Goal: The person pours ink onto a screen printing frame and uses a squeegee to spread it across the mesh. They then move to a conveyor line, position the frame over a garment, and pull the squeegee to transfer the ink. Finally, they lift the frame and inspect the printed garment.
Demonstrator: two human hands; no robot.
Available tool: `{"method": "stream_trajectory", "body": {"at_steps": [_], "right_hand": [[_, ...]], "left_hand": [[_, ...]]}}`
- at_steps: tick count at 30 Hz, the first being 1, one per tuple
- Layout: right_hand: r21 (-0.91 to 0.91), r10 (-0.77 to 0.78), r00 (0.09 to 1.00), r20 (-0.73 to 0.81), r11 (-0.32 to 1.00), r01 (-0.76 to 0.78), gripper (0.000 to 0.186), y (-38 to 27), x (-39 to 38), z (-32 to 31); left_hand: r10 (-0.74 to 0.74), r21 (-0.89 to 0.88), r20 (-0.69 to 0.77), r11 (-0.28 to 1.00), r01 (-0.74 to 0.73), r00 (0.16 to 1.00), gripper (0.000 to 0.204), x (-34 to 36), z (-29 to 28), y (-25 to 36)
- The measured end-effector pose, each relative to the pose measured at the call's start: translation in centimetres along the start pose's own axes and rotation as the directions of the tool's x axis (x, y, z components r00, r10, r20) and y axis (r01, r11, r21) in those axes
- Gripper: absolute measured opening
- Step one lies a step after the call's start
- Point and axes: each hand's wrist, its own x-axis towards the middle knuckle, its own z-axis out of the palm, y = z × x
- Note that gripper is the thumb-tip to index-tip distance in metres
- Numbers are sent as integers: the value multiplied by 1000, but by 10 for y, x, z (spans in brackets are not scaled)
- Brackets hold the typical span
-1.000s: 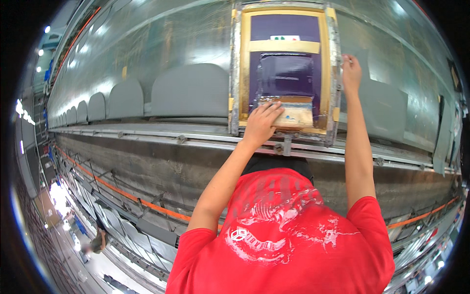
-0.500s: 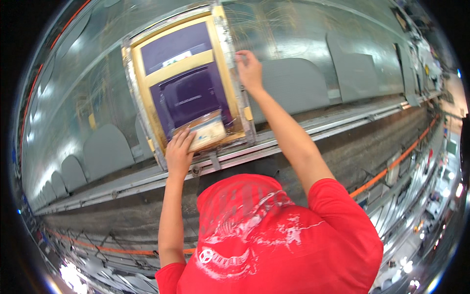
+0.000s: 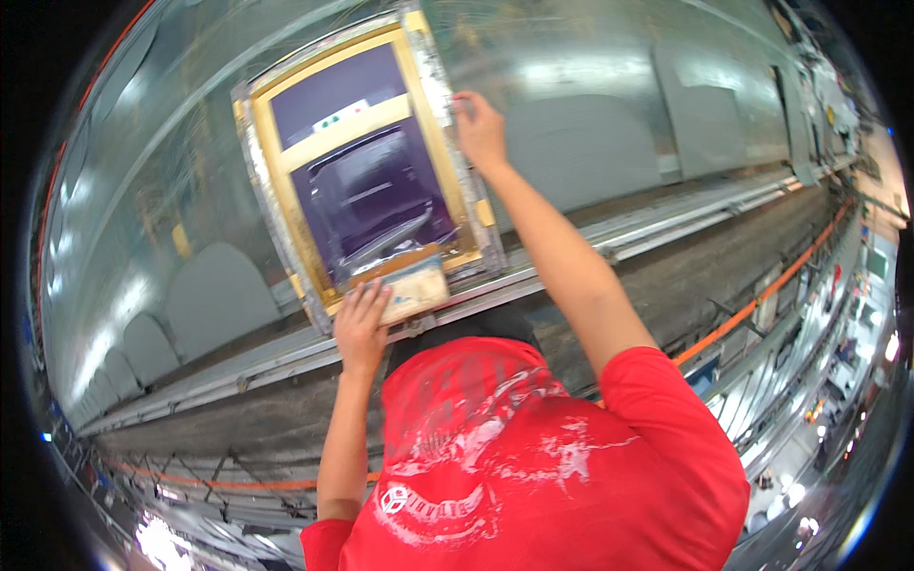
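A screen-printing frame (image 3: 249,143) with yellow-taped inner borders and purple mesh (image 3: 333,88) lies flat on a long metal table. My left hand (image 3: 362,324) is closed round the left end of a squeegee (image 3: 416,288), which has a pale, stained handle and a brown blade edge. The squeegee rests across the near end of the frame, beside a glossy streak of ink (image 3: 390,240) on the mesh. At the frame's right edge my right hand (image 3: 479,131) is closed, its fingertips at the rim; what they grip is too small to make out.
Grey rounded fabric pieces (image 3: 590,152) lie on the metal table to the right, with more such pieces (image 3: 221,297) to the left. A metal rail (image 3: 657,228) runs along the near edge. An orange pipe (image 3: 752,314) crosses lower right.
My left hand has drawn the squeegee slightly nearer to me, and more of the glossy ink streak shows behind it. My right hand stays at the frame's right edge.
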Motion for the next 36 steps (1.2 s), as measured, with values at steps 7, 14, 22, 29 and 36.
{"method": "stream_trajectory", "body": {"at_steps": [7,14,22,29,36], "right_hand": [[-487,-219,948,232,817,308,34,-6,18,-30],[-229,-288,549,784,688,688,56,-118,-13,7],[-209,-420,654,629,719,663,47,-51,-88,10],[-89,-336,577,744,806,585,50,-53,-139,-34],[-162,-43,995,86,985,56,31,18,19,-28]], "left_hand": [[41,163,-94,986,-26,995,58,64,2,-32],[-221,-114,214,962,249,951,39,204,-74,-76],[6,-21,-190,1000,-10,982,47,142,-5,-71],[-13,13,-133,1000,15,991,52,72,6,-39],[31,-25,-181,999,-36,983,47,74,8,-36]]}}
